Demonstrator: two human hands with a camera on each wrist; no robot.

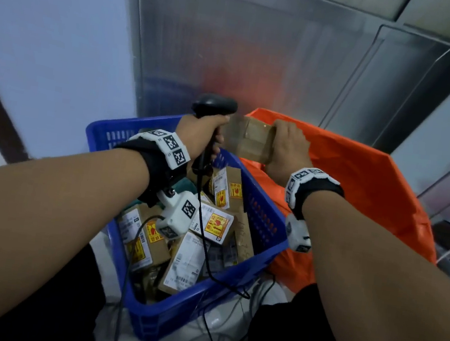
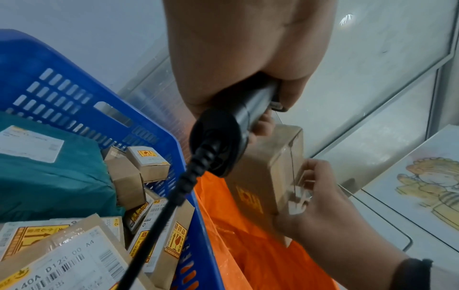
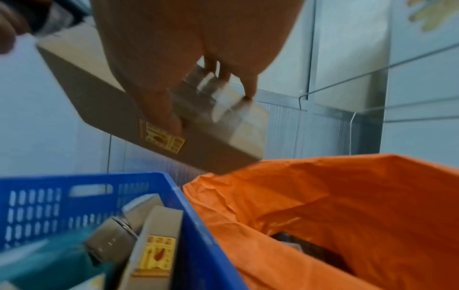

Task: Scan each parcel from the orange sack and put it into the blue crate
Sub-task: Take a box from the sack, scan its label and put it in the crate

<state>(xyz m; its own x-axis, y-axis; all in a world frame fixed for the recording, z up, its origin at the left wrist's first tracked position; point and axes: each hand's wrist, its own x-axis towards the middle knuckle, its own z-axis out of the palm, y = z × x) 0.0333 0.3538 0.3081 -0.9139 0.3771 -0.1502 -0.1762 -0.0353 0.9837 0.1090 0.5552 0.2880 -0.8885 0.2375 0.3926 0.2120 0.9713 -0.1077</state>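
Note:
My right hand (image 1: 288, 147) grips a taped brown cardboard parcel (image 1: 250, 139) in the air above the seam between the orange sack (image 1: 364, 188) and the blue crate (image 1: 263, 221). The parcel (image 3: 159, 117) carries a yellow fragile sticker on its underside. My left hand (image 1: 198, 135) holds a black handheld scanner (image 1: 215, 106) by its handle, its head right beside the parcel's left end. The scanner's cable (image 2: 174, 200) hangs down over the crate. The crate (image 2: 62, 94) holds several labelled cardboard boxes and a teal bag (image 2: 49, 180).
A ribbed metal panel (image 1: 235, 43) and glass frames stand behind the sack and crate. Cables (image 1: 221, 321) lie on the floor in front of the crate. A dark item (image 3: 315, 251) shows deep inside the sack (image 3: 347, 215). A cartoon picture (image 2: 427, 186) is on the right.

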